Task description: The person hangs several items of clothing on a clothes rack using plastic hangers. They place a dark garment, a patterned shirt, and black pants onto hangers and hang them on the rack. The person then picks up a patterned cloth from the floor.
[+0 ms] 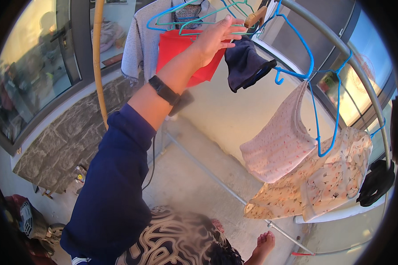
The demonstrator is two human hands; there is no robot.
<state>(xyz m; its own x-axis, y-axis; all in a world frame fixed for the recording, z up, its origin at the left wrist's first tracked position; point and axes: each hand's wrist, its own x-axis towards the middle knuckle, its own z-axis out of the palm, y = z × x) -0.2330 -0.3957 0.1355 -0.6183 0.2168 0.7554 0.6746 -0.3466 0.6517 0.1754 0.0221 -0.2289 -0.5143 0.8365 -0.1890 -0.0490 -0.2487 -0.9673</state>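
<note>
My left hand [220, 37] is raised at the top centre, fingers spread, in front of a red cloth [189, 56] on green hangers [199, 16]. Whether a finger touches a hanger or the cloth is not clear. A grey-blue shirt [132, 43] hangs behind it. To the right are a dark garment [247, 64] and a wooden hanger end [256, 17]. Blue hangers [293, 29] bear on the metal rail [331, 28], with pink patterned shorts [282, 139] hanging below. Beside these hangs a peach floral garment [335, 175]. My right hand is out of view.
A bamboo pole [98, 63] stands at left before a glass door. A metal floor bar [205, 169] of the rack crosses low over the concrete. A black garment [376, 182] hangs at far right. A stone-faced wall [63, 142] lies at left, with a wheeled object below it.
</note>
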